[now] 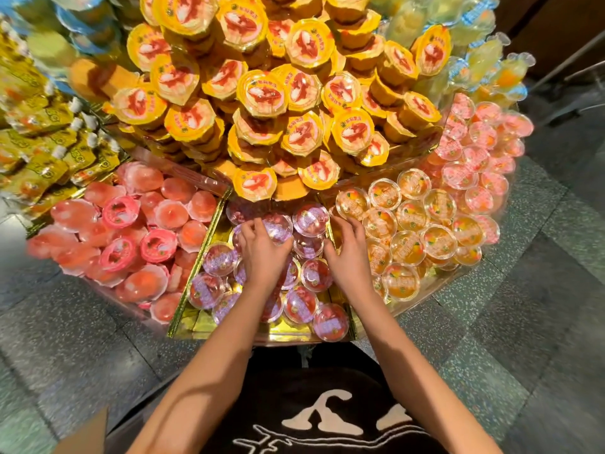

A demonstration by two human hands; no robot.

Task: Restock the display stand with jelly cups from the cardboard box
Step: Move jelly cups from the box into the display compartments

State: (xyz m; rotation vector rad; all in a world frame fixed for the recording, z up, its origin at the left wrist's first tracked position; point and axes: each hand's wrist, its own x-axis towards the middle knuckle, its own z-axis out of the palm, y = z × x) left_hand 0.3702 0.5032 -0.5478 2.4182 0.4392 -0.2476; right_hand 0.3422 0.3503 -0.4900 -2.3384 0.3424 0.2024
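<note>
Both my hands reach into the middle gold-lined compartment of the display stand, among several clear jelly cups with purple lids. My left hand lies over a purple-lidded cup, its fingers curled round the cup's rim. Just to the right, my right hand rests with bent fingers by the gold divider, touching cups there; whether it holds one I cannot tell. A corner of the cardboard box shows at the bottom left.
Pink cups fill the left compartment, orange cups the right one, more pink cups far right. A tall pile of yellow-lidded cups rises behind. Yellow pouches lie far left. Grey speckled floor surrounds the stand.
</note>
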